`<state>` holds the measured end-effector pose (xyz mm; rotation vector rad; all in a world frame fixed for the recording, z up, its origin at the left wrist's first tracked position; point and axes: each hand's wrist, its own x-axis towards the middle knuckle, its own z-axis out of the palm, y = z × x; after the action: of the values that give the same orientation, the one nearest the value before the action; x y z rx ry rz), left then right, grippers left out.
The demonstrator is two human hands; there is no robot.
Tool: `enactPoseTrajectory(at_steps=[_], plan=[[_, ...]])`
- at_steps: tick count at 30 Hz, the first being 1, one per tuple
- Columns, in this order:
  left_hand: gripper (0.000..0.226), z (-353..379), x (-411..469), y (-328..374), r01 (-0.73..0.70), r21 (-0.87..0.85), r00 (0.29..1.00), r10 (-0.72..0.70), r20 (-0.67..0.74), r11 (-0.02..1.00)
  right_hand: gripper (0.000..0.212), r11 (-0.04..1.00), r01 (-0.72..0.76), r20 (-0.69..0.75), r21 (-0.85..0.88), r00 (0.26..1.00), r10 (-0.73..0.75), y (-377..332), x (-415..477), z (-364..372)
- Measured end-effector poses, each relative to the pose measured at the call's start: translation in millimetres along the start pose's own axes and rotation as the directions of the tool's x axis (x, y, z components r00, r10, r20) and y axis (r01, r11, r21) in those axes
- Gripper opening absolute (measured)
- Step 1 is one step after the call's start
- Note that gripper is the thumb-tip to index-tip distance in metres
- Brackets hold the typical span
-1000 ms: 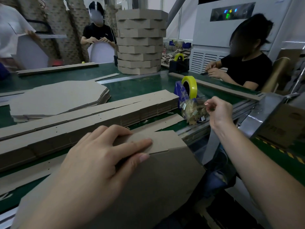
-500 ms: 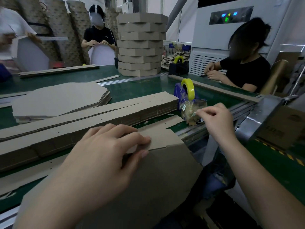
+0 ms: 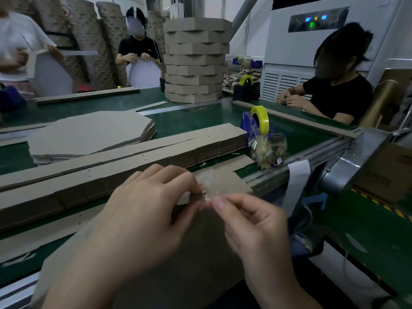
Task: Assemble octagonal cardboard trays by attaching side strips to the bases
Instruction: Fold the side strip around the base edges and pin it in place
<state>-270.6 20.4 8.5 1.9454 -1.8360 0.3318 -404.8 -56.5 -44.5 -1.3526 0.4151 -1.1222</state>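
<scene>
An octagonal cardboard base (image 3: 200,253) tilts against the table's near edge in front of me. A side strip (image 3: 225,184) lies folded along its top edge. My left hand (image 3: 142,215) grips that strip and base, fingers curled over the top. My right hand (image 3: 252,224) pinches a piece of clear tape (image 3: 206,186) at the strip, thumb and forefinger close to my left fingertips. The yellow tape roll (image 3: 260,118) sits in its blue dispenser (image 3: 247,128) at the right.
Stacked side strips (image 3: 124,157) and flat octagonal bases (image 3: 89,132) lie on the green table (image 3: 200,117). A tall stack of finished trays (image 3: 196,61) stands behind. A plastic bag (image 3: 267,150) sits by the dispenser. Three people work around the table.
My right hand left the dispenser and came down-left with a piece of tape to the strip. My left hand kept its hold on the base and strip.
</scene>
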Motion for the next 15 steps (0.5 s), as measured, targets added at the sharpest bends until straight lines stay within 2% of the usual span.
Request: enactPoseTrajectory(at_steps=[5,10,15], plan=[[0.029,-1,-4,-2,-0.024,-0.011,0.999,0.024,0.040,1.000,0.018,0.983,-0.155,-0.179,0.097,0.969,0.171,12,-3,11],[0.028,-1,-5,-2,-0.044,-0.015,0.999,0.044,0.018,0.999,0.034,0.962,-0.231,-0.235,0.148,0.936,0.261,9,-5,16],[0.015,-3,-7,1,-0.044,-0.064,0.999,0.044,0.004,0.997,0.035,0.953,-0.270,-0.224,0.135,0.929,0.295,6,-6,15]])
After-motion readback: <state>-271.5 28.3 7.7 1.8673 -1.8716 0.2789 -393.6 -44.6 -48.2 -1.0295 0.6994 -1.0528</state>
